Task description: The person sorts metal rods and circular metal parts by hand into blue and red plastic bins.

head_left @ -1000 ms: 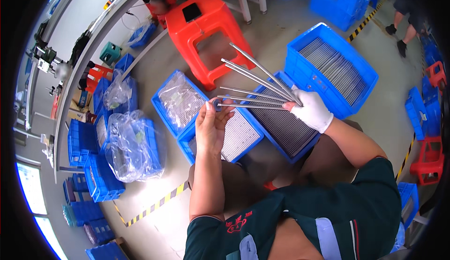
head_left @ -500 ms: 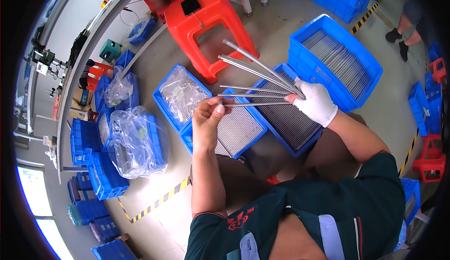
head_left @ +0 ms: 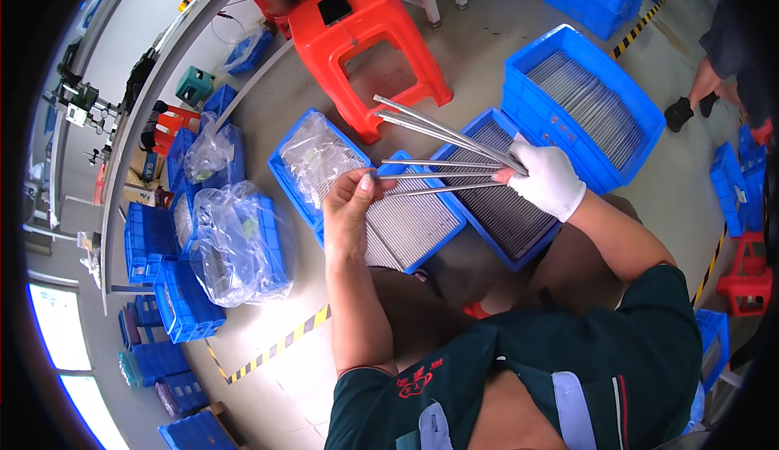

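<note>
A white glove covers my right hand (head_left: pixel 550 180), which is closed round one end of a fanned bunch of thin grey metal rods (head_left: pixel 450 132). The rods spread to the left, their far ends apart. My bare left hand (head_left: pixel 347 211) has thumb and forefinger pinched at the free end of one of the lower rods. Below my hands, a blue crate (head_left: pixel 445 247) holds rows of pale rods. Beside it, under the bunch, another blue crate (head_left: pixel 523 262) holds darker rods lying side by side.
A deeper blue crate (head_left: pixel 527 109) of rods stands at the right. Farther left, a crate (head_left: pixel 280 162) is partly covered by clear plastic. A red stool (head_left: pixel 381 24) carries a dark flat object. Bagged crates (head_left: pixel 243 243) stand left. A person's legs (head_left: pixel 702 85) show at far right.
The fanned rods have drawn closer together, the upper ones dropping lower. My left hand has shifted slightly left along with the rod ends. The person at far right has moved farther into view.
</note>
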Tool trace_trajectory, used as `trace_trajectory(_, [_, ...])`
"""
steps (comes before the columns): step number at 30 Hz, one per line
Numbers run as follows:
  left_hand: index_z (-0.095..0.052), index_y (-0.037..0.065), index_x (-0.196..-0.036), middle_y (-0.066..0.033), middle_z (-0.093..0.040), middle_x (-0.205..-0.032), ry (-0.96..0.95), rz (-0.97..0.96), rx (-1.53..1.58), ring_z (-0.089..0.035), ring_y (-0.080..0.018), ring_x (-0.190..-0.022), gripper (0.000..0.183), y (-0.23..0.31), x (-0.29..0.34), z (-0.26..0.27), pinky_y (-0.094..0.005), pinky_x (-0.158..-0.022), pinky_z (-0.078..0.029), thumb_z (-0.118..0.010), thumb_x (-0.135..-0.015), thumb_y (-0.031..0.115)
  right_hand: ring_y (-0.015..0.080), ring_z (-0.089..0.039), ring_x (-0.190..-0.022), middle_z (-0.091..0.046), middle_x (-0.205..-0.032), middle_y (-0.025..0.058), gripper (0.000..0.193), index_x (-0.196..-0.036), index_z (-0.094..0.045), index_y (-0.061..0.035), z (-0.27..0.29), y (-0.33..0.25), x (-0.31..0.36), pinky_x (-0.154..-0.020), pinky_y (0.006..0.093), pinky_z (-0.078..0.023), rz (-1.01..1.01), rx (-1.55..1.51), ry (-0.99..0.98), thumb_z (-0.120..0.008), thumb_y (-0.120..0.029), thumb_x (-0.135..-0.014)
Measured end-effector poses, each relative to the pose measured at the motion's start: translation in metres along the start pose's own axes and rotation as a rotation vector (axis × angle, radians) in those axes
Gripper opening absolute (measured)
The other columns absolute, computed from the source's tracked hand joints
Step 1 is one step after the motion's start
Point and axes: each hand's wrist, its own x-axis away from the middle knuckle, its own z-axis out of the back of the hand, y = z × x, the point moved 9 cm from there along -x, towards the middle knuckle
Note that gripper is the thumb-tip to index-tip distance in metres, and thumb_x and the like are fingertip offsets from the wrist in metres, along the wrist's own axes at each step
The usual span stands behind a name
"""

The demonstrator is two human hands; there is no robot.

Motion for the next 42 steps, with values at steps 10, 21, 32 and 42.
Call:
trace_trajectory(10, [-0.056, -0.006, -0.098, -0.0123, -0.065, -0.088, -0.049, -0.014, -0.092, -0.065, -0.0205, -0.085, 0.025, 0.001, 0.001, -0.008, -0.0271, -0.076, -0.049, -0.066, -0.082, 0.011, 0.0344, -0.057, -0.056, -0.053, -0.054, 0.0115, 0.034, -0.07, -0.053, -0.0094, 0.002, 0.0, -0.002, -0.058, 0.0421, -0.046, 0.001, 0.075, -0.036, -0.065, -0.041, -0.078])
trace_trajectory(21, [-0.057, -0.006, -0.096, -0.0119, -0.065, -0.086, -0.029, 0.106, -0.065, -0.063, -0.0184, -0.081, 0.023, -0.011, 0.001, -0.007, -0.0296, -0.08, -0.048, -0.066, -0.082, 0.011, 0.0322, -0.057, -0.056, -0.053, -0.059, 0.0124, 0.029, -0.071, -0.055, -0.0037, 0.0, -0.002, -0.002, -0.052, 0.0398, -0.043, 0.03, 0.081, -0.025, -0.069, -0.029, -0.075])
trace_trajectory(32, [-0.055, -0.006, -0.099, -0.0166, -0.067, -0.082, -0.095, 0.146, 0.047, -0.065, -0.0221, -0.079, 0.028, -0.009, 0.002, -0.006, -0.0307, -0.078, -0.049, -0.057, -0.089, 0.02, 0.0311, -0.056, -0.053, -0.053, -0.055, 0.0125, 0.027, -0.07, -0.056, -0.0045, -0.003, -0.012, 0.002, -0.049, 0.0387, -0.043, 0.042, -0.004, -0.088, -0.068, -0.028, -0.077])
trace_trajectory(42, [-0.056, -0.005, -0.097, -0.0113, -0.065, -0.086, -0.147, 0.166, 0.059, -0.063, -0.017, -0.082, 0.023, -0.021, 0.007, -0.027, -0.0241, -0.074, -0.048, -0.067, -0.079, 0.004, 0.0299, -0.056, -0.051, -0.053, -0.053, 0.0107, 0.029, -0.066, -0.055, -0.0073, -0.005, -0.021, 0.007, -0.049, 0.0385, -0.043, 0.109, 0.051, -0.101, -0.067, -0.03, -0.077])
